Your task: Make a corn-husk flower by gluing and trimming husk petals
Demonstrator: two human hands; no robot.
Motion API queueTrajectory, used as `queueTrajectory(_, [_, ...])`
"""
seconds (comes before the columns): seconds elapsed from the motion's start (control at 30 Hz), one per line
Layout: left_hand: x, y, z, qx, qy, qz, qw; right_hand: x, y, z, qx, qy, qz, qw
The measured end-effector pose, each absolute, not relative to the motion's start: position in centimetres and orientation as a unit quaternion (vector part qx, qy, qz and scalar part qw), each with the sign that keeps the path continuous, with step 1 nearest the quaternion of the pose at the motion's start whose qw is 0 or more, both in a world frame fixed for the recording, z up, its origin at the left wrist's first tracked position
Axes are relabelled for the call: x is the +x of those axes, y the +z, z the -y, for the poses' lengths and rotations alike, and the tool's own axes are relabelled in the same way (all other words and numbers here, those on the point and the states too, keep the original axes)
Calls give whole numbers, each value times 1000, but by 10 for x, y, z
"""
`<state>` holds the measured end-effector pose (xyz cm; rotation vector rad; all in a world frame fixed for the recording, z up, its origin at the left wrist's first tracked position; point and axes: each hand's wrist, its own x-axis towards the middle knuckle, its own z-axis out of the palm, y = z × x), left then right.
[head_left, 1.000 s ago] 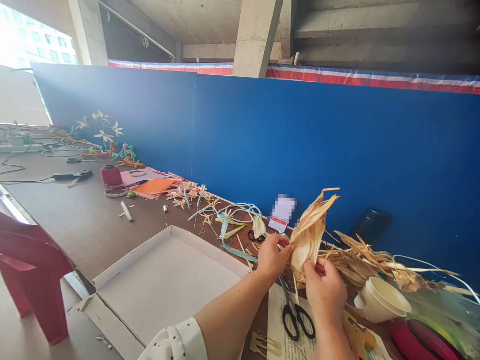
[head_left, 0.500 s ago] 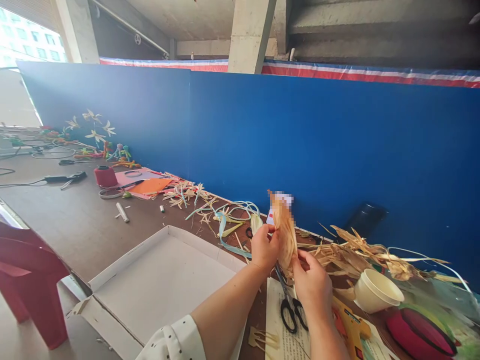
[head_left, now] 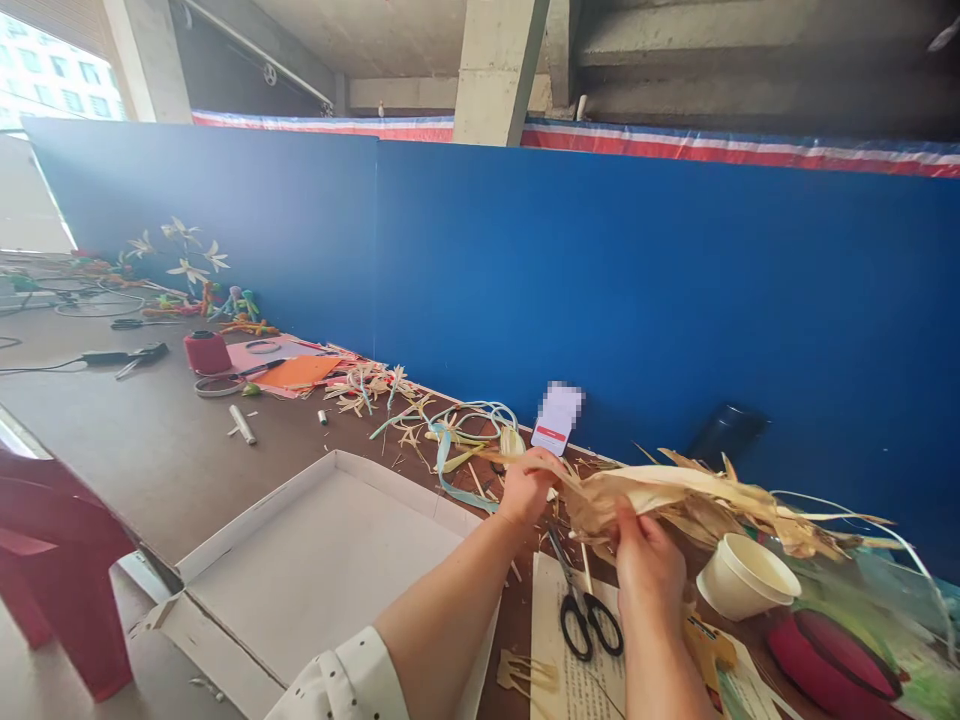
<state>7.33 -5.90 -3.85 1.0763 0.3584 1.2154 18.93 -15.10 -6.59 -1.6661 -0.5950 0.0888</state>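
Between my two hands stretches a dry, tan corn husk [head_left: 600,495], lying nearly level above the table's back part. My left hand [head_left: 529,490] pinches its left end, with a thin tip poking out past the fingers. On its lower edge, my right hand [head_left: 649,550] grips with the thumb on top. Below the husk, black-handled scissors [head_left: 591,625] lie on a printed sheet [head_left: 547,600], blades pointing away from me. More dry husks [head_left: 787,525] are heaped behind and right of my right hand.
A white shallow box [head_left: 322,560] fills the front left. A phone [head_left: 556,418] leans on the blue partition [head_left: 675,280]. To the right stand a cream cup [head_left: 746,578], a yellow glue gun [head_left: 705,650] and a dark red round container [head_left: 832,655]. Red thread [head_left: 208,352] stands farther left.
The husk has swung from upright to nearly level and spreads out to the right. My right hand has moved slightly right, and the phone is now uncovered.
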Motion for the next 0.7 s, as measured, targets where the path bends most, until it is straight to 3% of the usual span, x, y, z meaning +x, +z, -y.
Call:
queueTrajectory(0.1, [65,-37,50,371,576,-169,709,187,-53,154,-652,140,101,739])
queueTrajectory(0.2, [60,-37,45,342,555,-151,743,181,-40,158,-589,179,62,785])
queueTrajectory(0.7, [63,-39,53,368,444,-34,816,182,-29,160,-346,363,133,855])
